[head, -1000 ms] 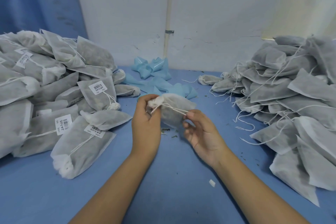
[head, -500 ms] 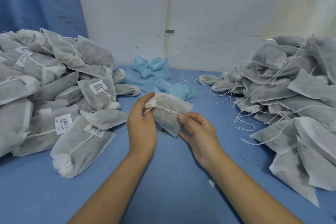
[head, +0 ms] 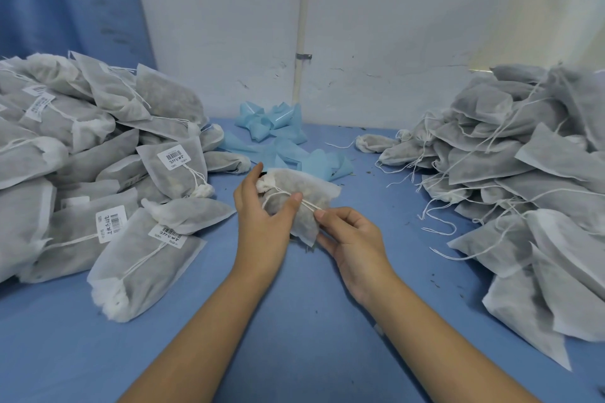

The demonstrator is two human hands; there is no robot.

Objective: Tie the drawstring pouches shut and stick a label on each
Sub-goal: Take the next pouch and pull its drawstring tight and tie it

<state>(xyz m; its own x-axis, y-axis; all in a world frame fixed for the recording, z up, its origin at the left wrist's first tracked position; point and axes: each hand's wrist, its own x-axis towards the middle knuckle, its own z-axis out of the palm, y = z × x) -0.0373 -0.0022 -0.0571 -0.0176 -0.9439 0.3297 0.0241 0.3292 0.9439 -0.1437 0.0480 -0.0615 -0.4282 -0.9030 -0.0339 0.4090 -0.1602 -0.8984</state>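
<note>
your pouch (head: 314, 188) came lower, just over the table (head: 307, 311). your left hand (head: 262, 222) gripped its bunched neck and your right hand (head: 355, 239) pinched the string (head: 309, 205). it looked soft and light, so hold the neck.

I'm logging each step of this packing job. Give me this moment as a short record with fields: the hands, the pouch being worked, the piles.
left hand: grips held pouch near its gathered neck
right hand: pinches drawstring running from the neck
held pouch label: none visible
left pile: pouches tied, several labelled
right pile: no labels visible, strings loose
back of table: light blue strips
</note>
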